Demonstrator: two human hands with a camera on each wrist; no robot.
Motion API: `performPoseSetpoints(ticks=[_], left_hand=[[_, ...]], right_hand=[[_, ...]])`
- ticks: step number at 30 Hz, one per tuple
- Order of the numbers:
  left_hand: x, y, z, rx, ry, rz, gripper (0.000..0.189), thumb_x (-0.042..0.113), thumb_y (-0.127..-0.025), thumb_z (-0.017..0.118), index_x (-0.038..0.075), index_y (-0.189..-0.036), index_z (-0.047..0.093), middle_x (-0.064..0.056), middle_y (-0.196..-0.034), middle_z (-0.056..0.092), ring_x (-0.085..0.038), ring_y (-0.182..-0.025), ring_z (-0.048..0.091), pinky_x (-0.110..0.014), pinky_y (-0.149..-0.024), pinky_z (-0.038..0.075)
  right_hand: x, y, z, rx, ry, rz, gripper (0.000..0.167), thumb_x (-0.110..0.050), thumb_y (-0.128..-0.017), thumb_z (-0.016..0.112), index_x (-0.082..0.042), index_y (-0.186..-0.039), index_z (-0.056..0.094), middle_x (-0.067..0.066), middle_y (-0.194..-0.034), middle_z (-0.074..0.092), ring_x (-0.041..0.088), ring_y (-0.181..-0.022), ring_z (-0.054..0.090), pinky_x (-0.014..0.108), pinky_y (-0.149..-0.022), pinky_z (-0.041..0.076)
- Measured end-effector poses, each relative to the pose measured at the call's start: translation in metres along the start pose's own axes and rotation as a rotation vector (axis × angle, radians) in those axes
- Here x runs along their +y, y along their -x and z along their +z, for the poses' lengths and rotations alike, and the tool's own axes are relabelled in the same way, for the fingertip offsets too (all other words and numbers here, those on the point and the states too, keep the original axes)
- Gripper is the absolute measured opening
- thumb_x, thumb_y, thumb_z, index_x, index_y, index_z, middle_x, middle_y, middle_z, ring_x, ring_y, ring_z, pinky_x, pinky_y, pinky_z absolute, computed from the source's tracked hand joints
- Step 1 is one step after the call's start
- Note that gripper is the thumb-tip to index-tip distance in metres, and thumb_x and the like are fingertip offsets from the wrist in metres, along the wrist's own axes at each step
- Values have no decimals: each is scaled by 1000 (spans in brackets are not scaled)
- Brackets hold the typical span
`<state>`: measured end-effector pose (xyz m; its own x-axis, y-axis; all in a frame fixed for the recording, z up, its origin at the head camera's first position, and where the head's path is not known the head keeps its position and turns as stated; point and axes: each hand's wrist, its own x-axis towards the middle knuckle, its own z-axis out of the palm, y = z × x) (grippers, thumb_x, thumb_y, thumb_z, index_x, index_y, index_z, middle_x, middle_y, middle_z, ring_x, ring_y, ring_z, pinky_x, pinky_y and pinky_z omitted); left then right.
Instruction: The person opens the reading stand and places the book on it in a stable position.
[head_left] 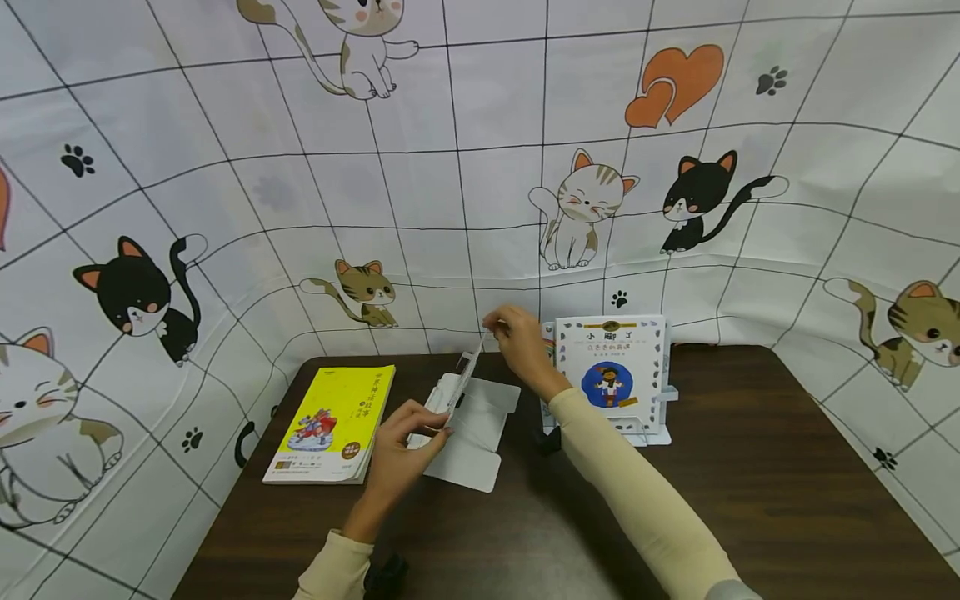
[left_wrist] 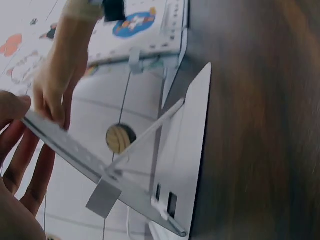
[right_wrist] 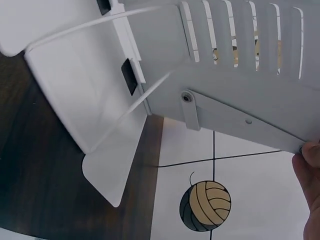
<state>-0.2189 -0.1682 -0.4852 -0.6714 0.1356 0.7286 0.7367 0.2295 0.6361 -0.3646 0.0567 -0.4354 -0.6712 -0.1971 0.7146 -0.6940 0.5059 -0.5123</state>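
A white folding book stand (head_left: 472,417) rests on the table, its base flat and its slotted back plate (right_wrist: 225,85) raised at a slant. My left hand (head_left: 401,446) grips the near edge of that plate, thumb on one face and fingers behind. At the far top corner, my right hand (head_left: 521,350) pinches the plate between thumb and fingertips. A thin wire prop (left_wrist: 145,135) runs from plate to base. Small black pads (right_wrist: 129,76) show near the hinge in the right wrist view.
To the left lies a thick yellow book (head_left: 337,421). On the right a second white stand (head_left: 666,395) bears an upright white picture book (head_left: 609,350). A cloth printed with cats (head_left: 495,192) hangs behind the dark wooden table (head_left: 750,467).
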Motion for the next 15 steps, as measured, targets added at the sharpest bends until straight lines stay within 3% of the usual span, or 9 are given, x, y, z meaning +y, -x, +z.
performPoseSetpoints(ticks=[7,11,15], left_hand=[[12,-1,21,30,-116,17,28,-7,-80,88,2,-106,83,-7,-90,69,-20,-79,74,-22,-74,62],[18,-1,37,45,-165,16,27,-4,-81,90,2,-106,83,-5,-90,69,-18,-78,74,-27,-71,63],[21,-1,49,62,-212,18,26,1,-81,91,5,-106,83,-3,-89,68,-15,-76,71,-24,-71,61]], right_hand=[[1,-16,12,-68,-24,26,22,14,-102,57,0,-99,73,15,-108,78,30,-101,78,40,-89,64],[0,-24,20,-112,-58,32,23,15,-100,57,0,-98,73,16,-110,79,32,-106,76,41,-92,63],[0,-29,28,-138,-93,29,20,15,-100,59,0,-96,73,16,-112,79,33,-109,75,41,-96,62]])
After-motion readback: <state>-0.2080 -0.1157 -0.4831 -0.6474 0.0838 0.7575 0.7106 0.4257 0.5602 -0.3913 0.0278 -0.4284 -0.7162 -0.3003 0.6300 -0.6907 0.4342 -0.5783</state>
